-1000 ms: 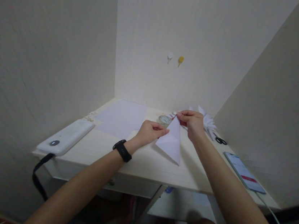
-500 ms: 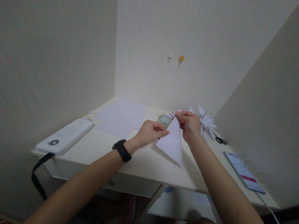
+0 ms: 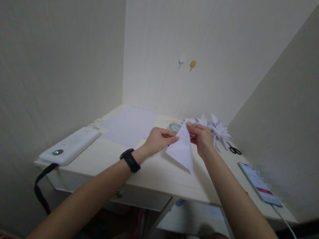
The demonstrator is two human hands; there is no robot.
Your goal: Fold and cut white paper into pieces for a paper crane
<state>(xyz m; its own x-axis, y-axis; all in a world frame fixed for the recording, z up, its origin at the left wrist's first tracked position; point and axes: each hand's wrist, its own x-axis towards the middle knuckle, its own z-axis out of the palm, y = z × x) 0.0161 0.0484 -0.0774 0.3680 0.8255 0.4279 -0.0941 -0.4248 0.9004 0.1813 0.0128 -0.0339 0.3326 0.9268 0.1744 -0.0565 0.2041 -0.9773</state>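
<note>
A white paper cone, its narrow tip pointing up and away, is held above the desk between both hands. My left hand pinches its left edge between thumb and fingers. On the upper right side, near the tip, my right hand grips it with the thumb on top; its other fingers are partly hidden behind the paper. A roll of clear tape lies just behind the cone, partly covered by it. Past my right hand sits a cluster of folded white paper points.
Flat white paper sheets lie at the back left of the desk. A white power bank-like device with a black strap rests at the left edge. Black scissors and a phone with a cable are on the right.
The right hand has slid slightly down from the cone's tip, which now shows above the thumb. The cone has shifted a little left and covers more of the tape roll.
</note>
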